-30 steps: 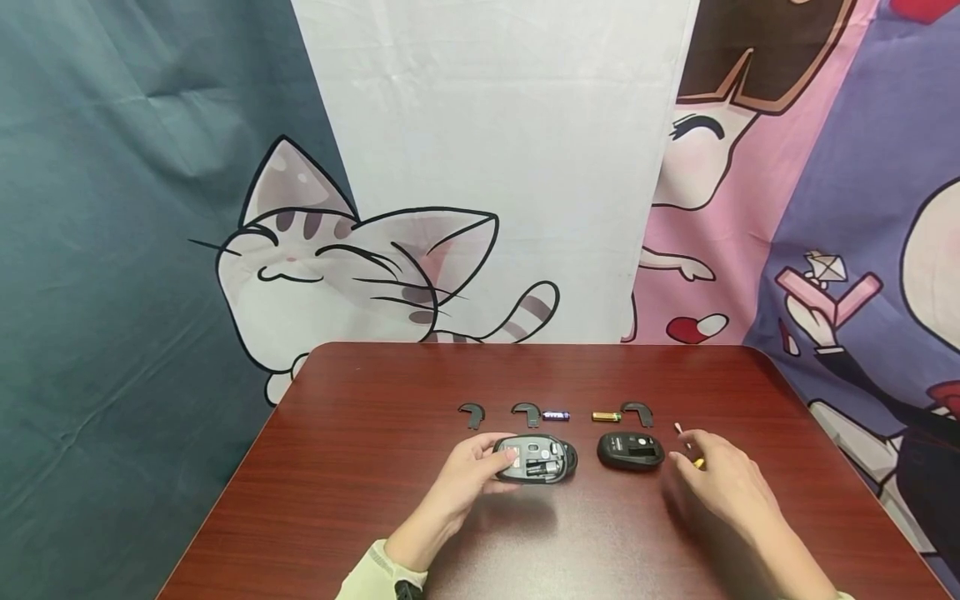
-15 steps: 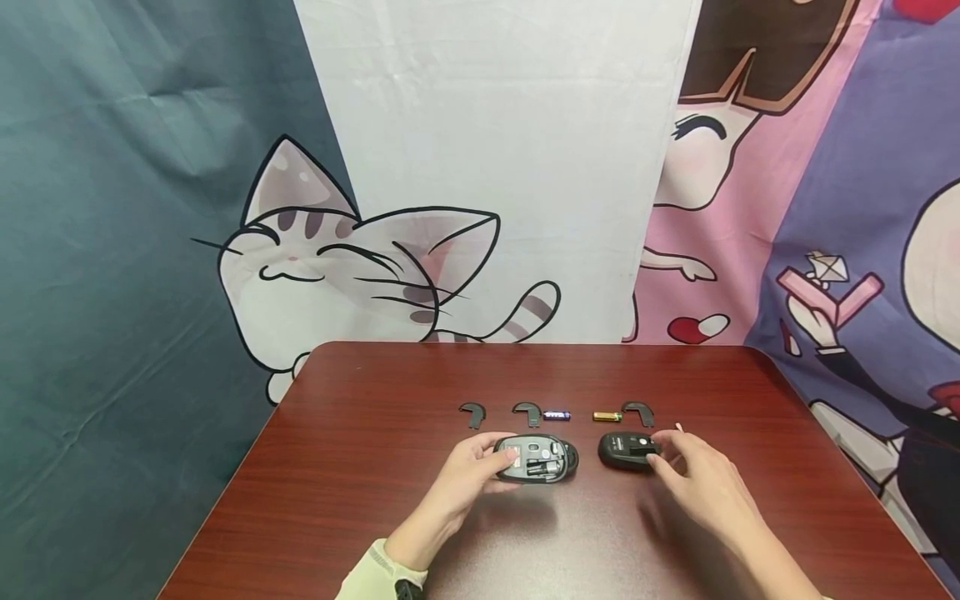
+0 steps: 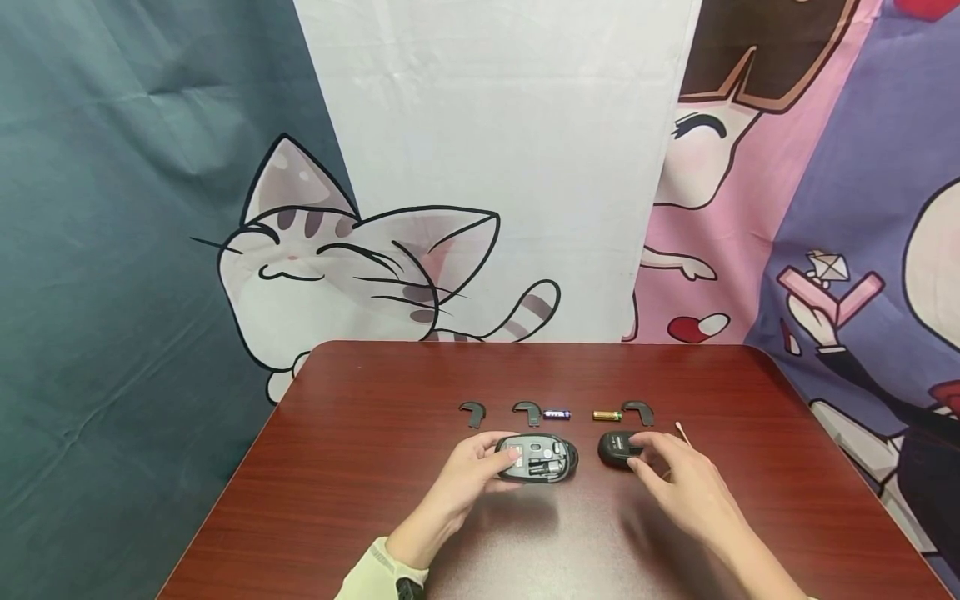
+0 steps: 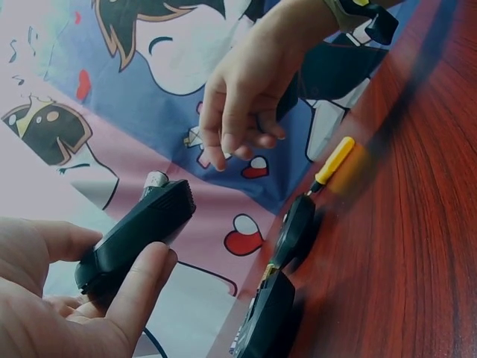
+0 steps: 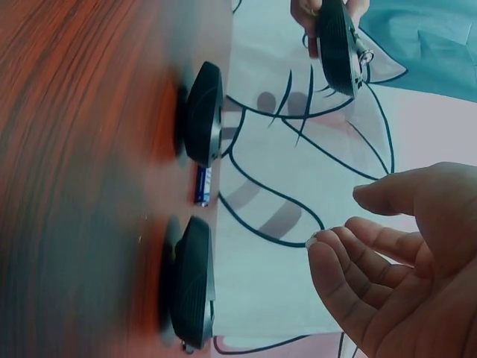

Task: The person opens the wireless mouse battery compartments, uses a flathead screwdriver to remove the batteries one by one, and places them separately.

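Observation:
My left hand (image 3: pixel 474 464) holds a computer mouse (image 3: pixel 534 458) underside up, thumb on its base, its battery compartment uncovered. A battery end (image 4: pixel 155 181) sticks up out of it in the left wrist view. My right hand (image 3: pixel 693 487) hovers with loosely bent fingers and nothing between them, in front of a second black mouse (image 3: pixel 615 449) lying on the table. In the head view it hides that mouse's right part. A third mouse (image 5: pixel 203 115) lies on the table in the right wrist view; in the head view the held mouse mostly covers it.
Three curved black covers lie in a row at the back, one cover (image 3: pixel 473 414) at the left end. Between the other two are a purple battery (image 3: pixel 557 415) and a gold battery (image 3: pixel 607 416). A yellow-handled tool (image 4: pixel 335 164) lies past the mice, on the right.
The right hand has moved left, from beside the yellow-handled tool to in front of the black mouse on the table. My left hand and its mouse have stayed put.

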Tool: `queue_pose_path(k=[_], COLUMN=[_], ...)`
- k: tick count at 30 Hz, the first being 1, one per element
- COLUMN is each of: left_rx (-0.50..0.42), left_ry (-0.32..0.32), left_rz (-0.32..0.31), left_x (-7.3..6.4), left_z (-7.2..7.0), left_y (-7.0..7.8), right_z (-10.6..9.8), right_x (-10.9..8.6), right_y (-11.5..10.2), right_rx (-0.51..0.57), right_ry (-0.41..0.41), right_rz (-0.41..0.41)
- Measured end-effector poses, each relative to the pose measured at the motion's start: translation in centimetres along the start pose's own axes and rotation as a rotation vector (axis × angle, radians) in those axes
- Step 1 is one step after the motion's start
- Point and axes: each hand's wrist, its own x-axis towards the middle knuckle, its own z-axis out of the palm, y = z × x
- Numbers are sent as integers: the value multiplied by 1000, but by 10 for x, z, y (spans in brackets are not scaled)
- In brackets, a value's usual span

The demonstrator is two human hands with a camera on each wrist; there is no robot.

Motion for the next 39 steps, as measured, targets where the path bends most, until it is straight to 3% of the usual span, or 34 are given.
queue_pose_path(k=[11, 26, 39], left_rx=[-4, -4, -7], left_ry=[0, -2, -1], left_rz=[-1, 1, -7], left_x=[0, -1, -3], left_z=[1, 0, 3], left_y=[0, -2, -1], right_z=[8, 14, 23], right_x=[-2, -4, -6], right_y=[-13, -31, -37], right_rx=[45, 174, 206], right_ry=[80, 65, 51], right_rz=[-109, -151, -195])
